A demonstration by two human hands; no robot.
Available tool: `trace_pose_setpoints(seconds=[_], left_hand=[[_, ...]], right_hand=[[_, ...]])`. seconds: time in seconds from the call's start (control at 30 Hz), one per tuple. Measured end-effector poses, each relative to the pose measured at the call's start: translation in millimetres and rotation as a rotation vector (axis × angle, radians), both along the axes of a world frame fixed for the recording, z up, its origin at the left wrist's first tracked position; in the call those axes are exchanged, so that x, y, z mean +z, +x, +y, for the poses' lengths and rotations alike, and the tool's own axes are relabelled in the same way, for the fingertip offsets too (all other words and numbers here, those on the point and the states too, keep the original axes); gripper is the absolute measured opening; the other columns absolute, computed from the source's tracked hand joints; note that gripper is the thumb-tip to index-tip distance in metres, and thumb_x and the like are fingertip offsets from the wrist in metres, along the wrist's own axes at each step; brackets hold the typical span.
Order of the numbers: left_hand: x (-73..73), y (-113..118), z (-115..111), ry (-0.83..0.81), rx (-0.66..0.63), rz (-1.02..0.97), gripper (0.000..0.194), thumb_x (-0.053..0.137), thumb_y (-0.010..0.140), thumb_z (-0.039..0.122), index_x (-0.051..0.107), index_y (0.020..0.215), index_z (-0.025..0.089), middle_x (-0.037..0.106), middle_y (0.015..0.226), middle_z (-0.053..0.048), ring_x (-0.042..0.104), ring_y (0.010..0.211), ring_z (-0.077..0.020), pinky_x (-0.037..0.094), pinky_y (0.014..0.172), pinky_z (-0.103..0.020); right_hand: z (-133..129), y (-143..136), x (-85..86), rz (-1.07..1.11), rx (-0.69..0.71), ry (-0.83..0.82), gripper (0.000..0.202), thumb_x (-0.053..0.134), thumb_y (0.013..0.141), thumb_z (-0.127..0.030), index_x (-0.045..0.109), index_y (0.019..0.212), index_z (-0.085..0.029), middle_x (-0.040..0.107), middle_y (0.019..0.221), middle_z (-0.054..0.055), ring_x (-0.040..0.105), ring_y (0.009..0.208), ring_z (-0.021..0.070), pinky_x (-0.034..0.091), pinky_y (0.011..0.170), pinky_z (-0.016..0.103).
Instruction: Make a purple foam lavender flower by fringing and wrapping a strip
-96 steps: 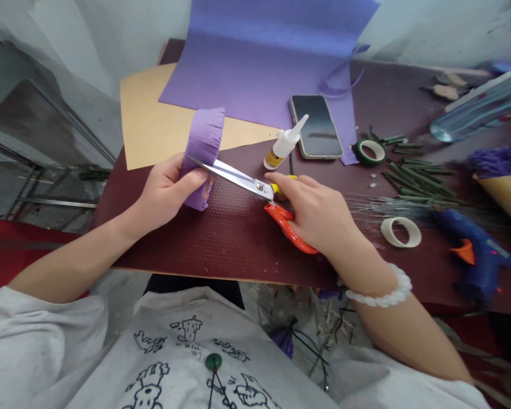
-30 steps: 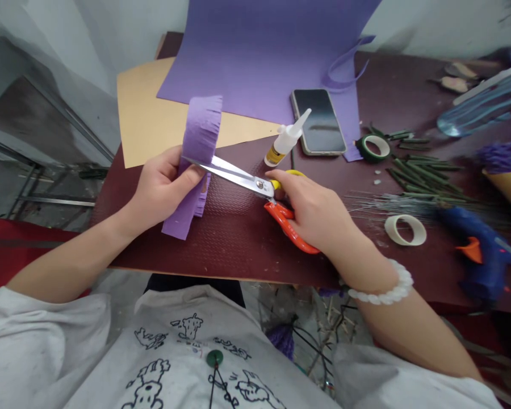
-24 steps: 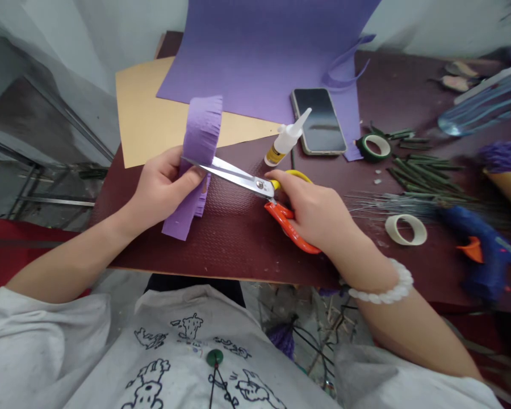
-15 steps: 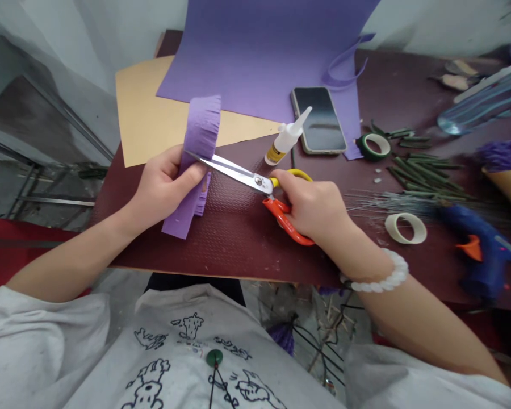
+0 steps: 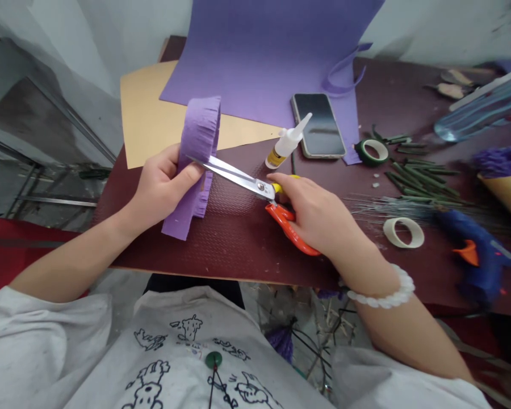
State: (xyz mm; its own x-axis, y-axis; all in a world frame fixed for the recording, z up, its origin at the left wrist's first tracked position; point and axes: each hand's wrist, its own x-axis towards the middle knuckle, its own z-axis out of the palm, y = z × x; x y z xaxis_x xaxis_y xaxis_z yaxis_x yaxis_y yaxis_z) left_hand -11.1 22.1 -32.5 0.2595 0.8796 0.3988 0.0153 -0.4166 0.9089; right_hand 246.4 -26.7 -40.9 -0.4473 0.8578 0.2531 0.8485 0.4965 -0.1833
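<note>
Between the thumb and fingers of my left hand (image 5: 164, 184) is a curled strip of purple paper (image 5: 196, 128), its right edge snipped into a fringe. The strip's uncut lower end hangs below the hand, and a fringed part shows behind it. My right hand (image 5: 317, 210) is closed round the handles of a pair of scissors (image 5: 260, 187), one red and one mostly hidden yellow. The blades point left and lie across the strip's fringed edge, close to my left thumb. Behind the scissors stands a small white glue bottle (image 5: 283, 149), tilted, with a long nozzle.
A phone (image 5: 318, 125) lies on the brown table (image 5: 234, 244). Behind are a large purple sheet (image 5: 255, 57) and a tan sheet (image 5: 147, 122). To the right are green tape (image 5: 372, 152), green stems (image 5: 419, 176), wires, a white tape roll (image 5: 403, 233) and a blue glue gun (image 5: 483, 250).
My right hand has turned slightly, and the scissor blades have come closer together on the strip. The left hand keeps its hold. The whole view has shifted a little.
</note>
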Motion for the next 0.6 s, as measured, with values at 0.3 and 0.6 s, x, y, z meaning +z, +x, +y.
trace_pose_setpoints(seconds=[0.3, 0.6], left_hand=[[-0.5, -1.1, -0.6, 0.035, 0.030, 0.067, 0.022, 0.068, 0.081, 0.039, 0.060, 0.071, 0.021, 0.055, 0.057, 0.002, 0.047, 0.049, -0.0101, 0.036, 0.043, -0.026], [5.8, 0.6, -7.9, -0.066, 0.045, 0.073, 0.023, 0.067, 0.080, 0.038, 0.059, 0.071, 0.019, 0.056, 0.060, 0.002, 0.049, 0.051, -0.0102, 0.040, 0.048, -0.025]], right_hand=[[2.4, -2.5, -0.6, -0.157, -0.082, 0.041, 0.036, 0.042, 0.085, -0.034, 0.059, 0.111, -0.015, 0.071, 0.081, 0.009, 0.063, 0.070, 0.0225, 0.032, 0.052, 0.030], [5.9, -4.2, -4.6, -0.187, -0.135, 0.079, 0.031, 0.043, 0.081, -0.035, 0.063, 0.096, -0.017, 0.067, 0.066, 0.007, 0.059, 0.059, 0.0207, 0.025, 0.047, 0.028]])
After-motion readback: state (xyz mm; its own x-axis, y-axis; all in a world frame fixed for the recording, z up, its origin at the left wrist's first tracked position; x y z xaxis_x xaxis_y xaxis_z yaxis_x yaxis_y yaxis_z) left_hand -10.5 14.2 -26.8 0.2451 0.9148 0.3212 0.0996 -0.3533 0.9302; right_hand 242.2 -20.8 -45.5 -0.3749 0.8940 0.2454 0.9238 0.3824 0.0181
